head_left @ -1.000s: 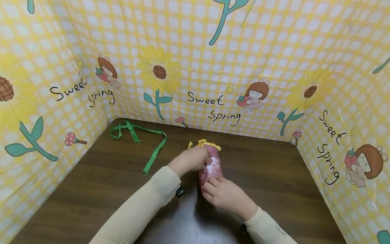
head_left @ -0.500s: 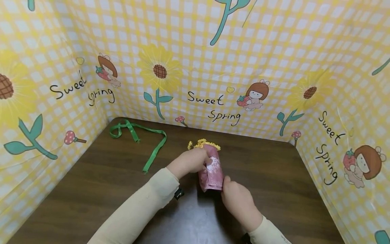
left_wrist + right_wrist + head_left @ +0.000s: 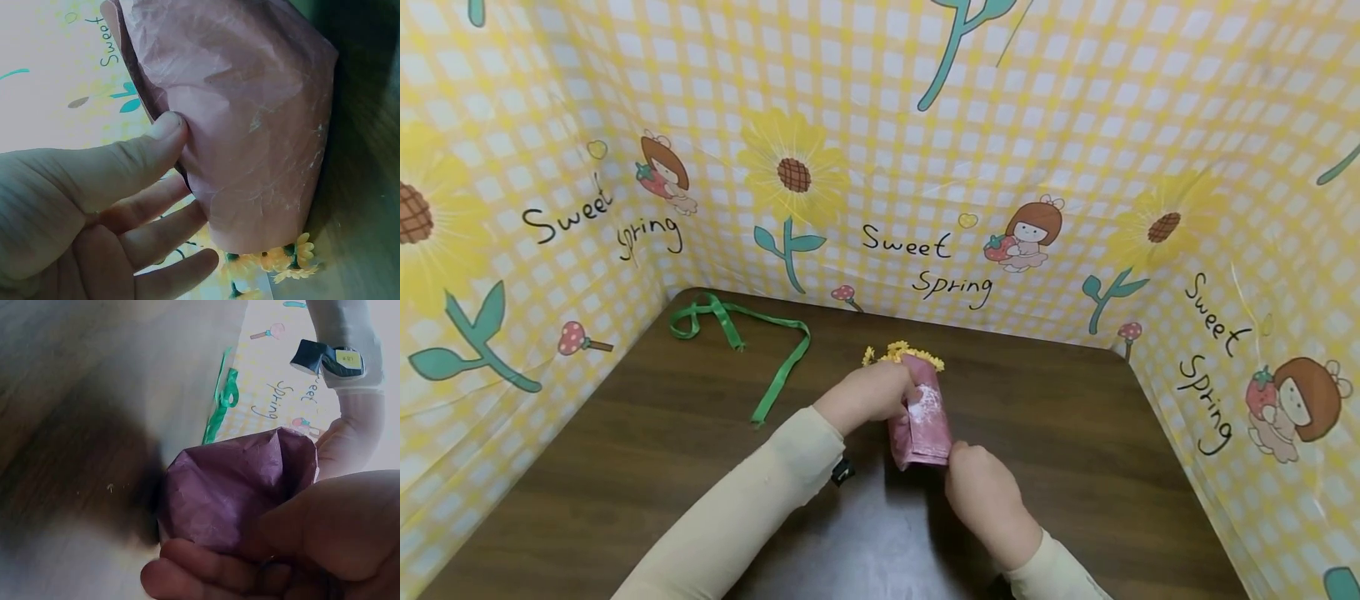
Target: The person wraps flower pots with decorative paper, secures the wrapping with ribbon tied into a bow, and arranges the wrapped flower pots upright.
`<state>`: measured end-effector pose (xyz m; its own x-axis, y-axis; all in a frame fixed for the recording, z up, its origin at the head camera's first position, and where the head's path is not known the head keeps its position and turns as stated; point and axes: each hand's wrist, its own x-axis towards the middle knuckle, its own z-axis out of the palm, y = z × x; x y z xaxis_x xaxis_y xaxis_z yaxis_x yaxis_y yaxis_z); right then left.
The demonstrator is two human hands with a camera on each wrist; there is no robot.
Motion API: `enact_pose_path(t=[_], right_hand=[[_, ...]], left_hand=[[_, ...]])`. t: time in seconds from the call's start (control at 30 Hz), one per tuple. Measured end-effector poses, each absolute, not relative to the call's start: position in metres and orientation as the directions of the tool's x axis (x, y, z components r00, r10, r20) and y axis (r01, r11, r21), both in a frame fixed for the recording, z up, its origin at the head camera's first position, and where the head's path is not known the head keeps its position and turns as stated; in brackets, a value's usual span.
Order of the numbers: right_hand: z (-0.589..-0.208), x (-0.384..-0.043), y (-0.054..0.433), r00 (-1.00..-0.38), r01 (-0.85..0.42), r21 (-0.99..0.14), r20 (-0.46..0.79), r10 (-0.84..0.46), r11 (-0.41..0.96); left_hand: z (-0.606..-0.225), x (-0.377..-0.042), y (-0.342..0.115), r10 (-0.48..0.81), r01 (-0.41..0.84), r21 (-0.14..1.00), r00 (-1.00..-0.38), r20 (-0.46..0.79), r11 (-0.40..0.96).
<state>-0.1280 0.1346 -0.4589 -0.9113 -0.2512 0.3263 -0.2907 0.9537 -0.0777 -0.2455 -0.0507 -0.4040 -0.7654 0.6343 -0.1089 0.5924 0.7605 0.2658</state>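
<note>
A bundle of yellow flowers (image 3: 898,352) lies in pink wrapping paper (image 3: 929,433), its blossoms toward the back of the table. My left hand (image 3: 874,392) holds the wrap's upper left side. In the left wrist view its thumb (image 3: 165,128) presses the creased paper, with the other fingers behind the edge. At the folded lower right corner my right hand (image 3: 991,500) pinches the paper. The right wrist view shows the wrap's crumpled lower end (image 3: 231,487) between that hand's thumb and fingers. The stems are hidden inside the wrap.
A length of green ribbon (image 3: 790,367) lies loosely curled at the back left of the dark wooden table (image 3: 1052,400). Yellow checked cloth (image 3: 917,192) with printed flowers stands as a wall around the back and sides.
My right hand has moved from the front of the wrap to its lower right corner, uncovering the folded bottom edge. The left hand stays in place on the paper.
</note>
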Motion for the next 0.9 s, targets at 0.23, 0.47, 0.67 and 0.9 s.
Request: enact_pose_path(t=[0.23, 0.47, 0.67, 0.9], right_hand=[[-0.46, -0.131, 0.142, -0.962, -0.219, -0.125, 0.194, -0.193, 0.968], [-0.463, -0.135, 0.156, -0.974, -0.206, -0.195, 0.139, -0.181, 0.959], [-0.465, -0.141, 0.162, -0.978, -0.203, -0.242, 0.092, -0.186, 0.949], [-0.468, -0.145, 0.165, -0.978, -0.208, -0.237, 0.058, -0.2, 0.949]], left_hand=[[-0.405, -0.244, -0.053, 0.641, 0.61, 0.219, -0.758, -0.117, 0.761], [-0.403, -0.243, -0.05, 0.6, 0.549, 0.284, -0.787, -0.142, 0.786], [-0.403, -0.243, -0.05, 0.627, 0.581, 0.276, -0.77, -0.119, 0.766], [-0.403, -0.242, -0.048, 0.636, 0.594, 0.265, -0.764, -0.11, 0.76]])
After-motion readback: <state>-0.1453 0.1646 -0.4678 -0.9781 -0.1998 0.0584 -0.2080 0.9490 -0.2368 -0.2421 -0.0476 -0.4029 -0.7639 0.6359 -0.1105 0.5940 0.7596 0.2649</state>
